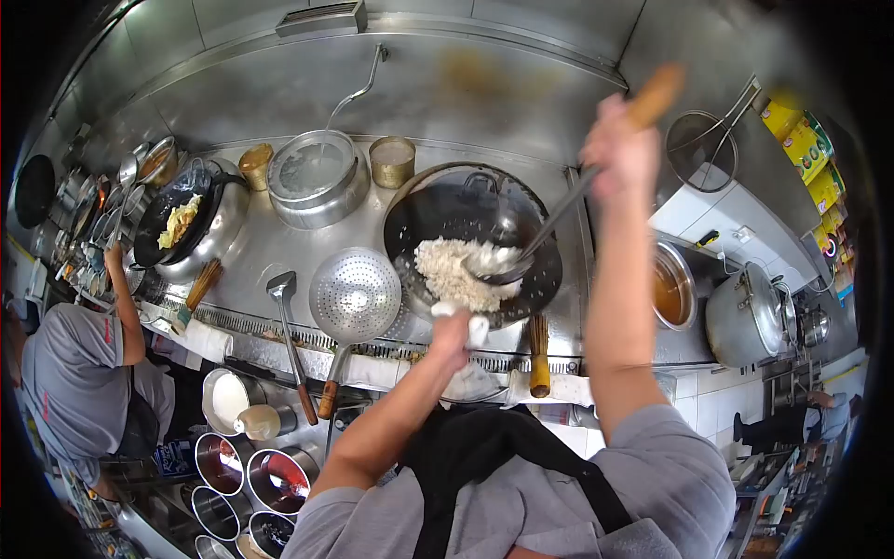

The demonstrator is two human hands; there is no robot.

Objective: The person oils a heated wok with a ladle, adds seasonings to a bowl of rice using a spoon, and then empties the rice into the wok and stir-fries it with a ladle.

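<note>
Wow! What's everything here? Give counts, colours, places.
Woks: at least two, black, centre and left
Rice-like heap: one, white, centre wok
Ladle: one, dark, tan-handled, centre wok
Cloth: one, white, centre wok's rim
Strainer: one, silver, left of centre
Spatula: one, grey, left of strainer
Brushes: two, tan, counter front
Tins: two, brassy, counter back
Big pot: one, silver, between tins
Open pots: several, silver, lower left
Other people: at least two, greyish clothes, edges
Smaller wares: uncounted, varied, edges
Left hand: one, on cloth
Right hand: one, on ladle
</note>
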